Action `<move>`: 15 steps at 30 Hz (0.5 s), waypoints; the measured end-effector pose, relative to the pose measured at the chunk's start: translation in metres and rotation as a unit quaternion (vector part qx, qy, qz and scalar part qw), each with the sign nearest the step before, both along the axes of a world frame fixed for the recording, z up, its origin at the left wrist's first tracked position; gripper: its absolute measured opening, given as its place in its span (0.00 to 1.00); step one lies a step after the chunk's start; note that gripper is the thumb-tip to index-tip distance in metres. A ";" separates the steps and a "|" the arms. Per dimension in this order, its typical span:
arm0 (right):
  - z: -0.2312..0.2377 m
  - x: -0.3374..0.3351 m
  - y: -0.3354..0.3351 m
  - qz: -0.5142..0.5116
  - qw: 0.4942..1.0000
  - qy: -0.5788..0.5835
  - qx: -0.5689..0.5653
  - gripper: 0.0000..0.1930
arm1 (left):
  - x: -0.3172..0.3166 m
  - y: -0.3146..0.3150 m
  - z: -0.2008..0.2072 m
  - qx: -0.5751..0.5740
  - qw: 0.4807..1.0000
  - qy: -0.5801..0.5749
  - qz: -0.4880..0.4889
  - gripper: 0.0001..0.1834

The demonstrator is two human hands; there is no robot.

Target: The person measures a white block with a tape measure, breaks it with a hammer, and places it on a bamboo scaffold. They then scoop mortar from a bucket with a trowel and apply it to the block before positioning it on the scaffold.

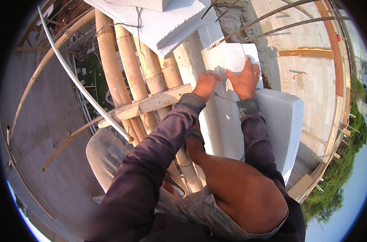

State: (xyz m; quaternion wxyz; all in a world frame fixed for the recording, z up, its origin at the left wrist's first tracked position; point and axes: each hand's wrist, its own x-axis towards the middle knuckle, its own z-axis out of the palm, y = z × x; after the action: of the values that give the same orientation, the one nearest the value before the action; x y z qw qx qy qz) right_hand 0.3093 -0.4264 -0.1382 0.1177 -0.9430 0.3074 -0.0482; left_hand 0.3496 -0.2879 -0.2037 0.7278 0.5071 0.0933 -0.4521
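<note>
Your right hand (244,78) grips a white, boxy masonry block (227,56), likely aligning it; left hand (207,84) curled, hold unclear; steadiness needed next.

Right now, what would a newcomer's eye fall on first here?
First, the white rectangular block right of upper centre draws the eye, the bare right hand on it, the left hand close by. Next come the round tan bamboo poles left of the hands and the long thin white rod curving down the left side.
</note>
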 end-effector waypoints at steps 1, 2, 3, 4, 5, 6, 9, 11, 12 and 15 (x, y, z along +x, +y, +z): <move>-0.003 0.000 0.001 0.000 1.000 -0.014 -0.005 0.45 | 0.002 0.003 -0.002 0.000 1.000 -0.007 -0.006 0.13; -0.004 0.001 0.000 0.003 0.999 -0.044 -0.015 0.46 | 0.005 0.006 -0.004 0.013 1.000 -0.011 -0.016 0.14; -0.005 0.003 0.001 0.001 0.999 -0.038 -0.006 0.46 | 0.006 0.009 -0.006 0.026 0.999 -0.016 -0.026 0.14; -0.004 0.005 0.001 0.003 0.999 -0.044 -0.002 0.46 | 0.007 0.010 -0.008 0.047 0.998 -0.015 -0.035 0.14; -0.001 0.007 0.001 -0.003 0.999 -0.039 0.005 0.45 | 0.008 0.011 -0.009 0.053 0.998 -0.017 -0.031 0.14; 0.004 0.009 0.002 0.006 0.998 -0.055 0.004 0.45 | 0.007 0.011 -0.010 0.067 0.997 -0.014 -0.026 0.14; 0.033 0.014 0.006 0.011 0.997 -0.072 0.020 0.43 | 0.005 0.011 -0.012 0.077 0.997 -0.016 -0.018 0.14; 0.061 0.014 0.009 0.025 0.995 -0.088 0.039 0.41 | 0.004 0.008 -0.013 0.080 0.996 -0.024 -0.021 0.14; 0.075 0.014 0.011 0.020 0.995 -0.092 0.034 0.41 | 0.004 0.007 -0.015 0.089 0.995 -0.028 -0.026 0.14; 0.119 0.006 0.021 0.029 0.994 -0.105 0.018 0.42 | 0.005 0.006 -0.018 0.087 0.995 -0.038 -0.034 0.14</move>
State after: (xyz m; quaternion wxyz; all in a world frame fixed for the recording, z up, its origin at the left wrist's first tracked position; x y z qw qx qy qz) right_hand 0.3150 -0.4050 -0.0190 0.1676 -0.9392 0.2664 -0.1374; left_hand 0.3541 -0.2823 -0.2217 0.6679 0.5883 0.0872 -0.4475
